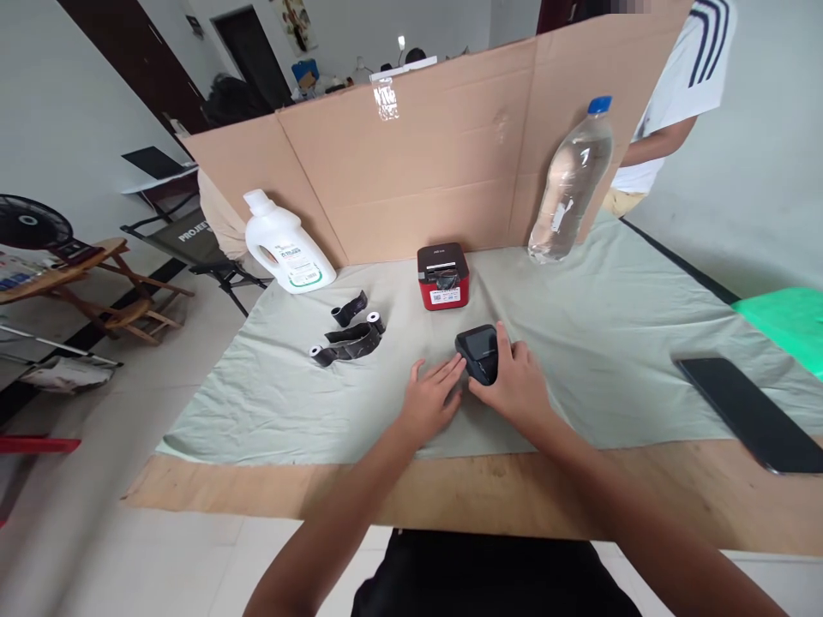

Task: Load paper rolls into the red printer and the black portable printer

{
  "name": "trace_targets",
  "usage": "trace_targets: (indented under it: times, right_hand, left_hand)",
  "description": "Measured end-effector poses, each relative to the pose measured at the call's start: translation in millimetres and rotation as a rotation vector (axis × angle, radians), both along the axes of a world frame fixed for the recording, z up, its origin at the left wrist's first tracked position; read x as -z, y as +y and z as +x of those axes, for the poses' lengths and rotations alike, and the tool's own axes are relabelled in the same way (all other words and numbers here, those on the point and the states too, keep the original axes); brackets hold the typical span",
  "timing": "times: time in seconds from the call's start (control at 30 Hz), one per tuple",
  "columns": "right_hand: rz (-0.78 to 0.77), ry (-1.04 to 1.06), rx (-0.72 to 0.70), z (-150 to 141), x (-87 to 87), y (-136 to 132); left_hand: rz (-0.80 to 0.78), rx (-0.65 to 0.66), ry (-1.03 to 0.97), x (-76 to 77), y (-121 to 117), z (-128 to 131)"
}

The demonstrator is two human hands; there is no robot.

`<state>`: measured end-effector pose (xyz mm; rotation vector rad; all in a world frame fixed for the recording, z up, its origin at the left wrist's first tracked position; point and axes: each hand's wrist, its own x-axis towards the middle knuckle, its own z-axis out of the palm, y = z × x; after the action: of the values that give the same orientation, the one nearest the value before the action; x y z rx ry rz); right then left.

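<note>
A small black box-shaped device [479,350] with a glossy top rests on the cloth in front of me. My right hand [519,377] grips it from the right, thumb near its front edge and index finger along its side. Stretched out flat, the fingers of my left hand [434,398] reach its left corner and seem to touch it. Just behind stands a red and black printer [443,277], something dark and crumpled at its front slot. To the left lie partly unrolled dark strips [353,341] with rolled ends, plus a shorter dark roll [349,309].
Pale green cloth [257,411] covers a wooden table. A white jug [286,244] and a large clear bottle [574,184] lean at the cardboard screen [424,171]. A phone [752,411] lies at right. A person [675,111] stands behind the screen's right end.
</note>
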<state>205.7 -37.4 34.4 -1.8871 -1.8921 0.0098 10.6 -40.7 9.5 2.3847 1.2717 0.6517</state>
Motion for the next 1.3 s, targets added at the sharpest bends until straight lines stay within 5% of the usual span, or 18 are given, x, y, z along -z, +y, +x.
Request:
trace_targets:
  times: [0.5,0.63,0.73,0.8,1.3]
  right_hand:
    - [-0.112,0.036,-0.132,16.7,7.9,2.4]
    - [-0.275,0.139,-0.243,38.1,2.1,13.4]
    - [-0.322,0.248,-0.32,53.5,0.8,20.7]
    - [-0.307,0.297,-0.353,59.9,2.3,23.5]
    - [-0.327,0.318,-0.364,61.2,5.5,25.7]
  left_hand:
    - [-0.051,-0.109,-0.051,0.3,19.7,10.9]
    - [-0.446,-0.24,-0.259,-9.3,48.7,14.2]
    - [-0.835,-0.14,-0.334,-18.5,70.5,14.0]
    - [-0.956,-0.086,-0.341,-22.5,79.0,13.4]
    - [-1.072,-0.214,-0.384,-34.7,77.1,21.5]
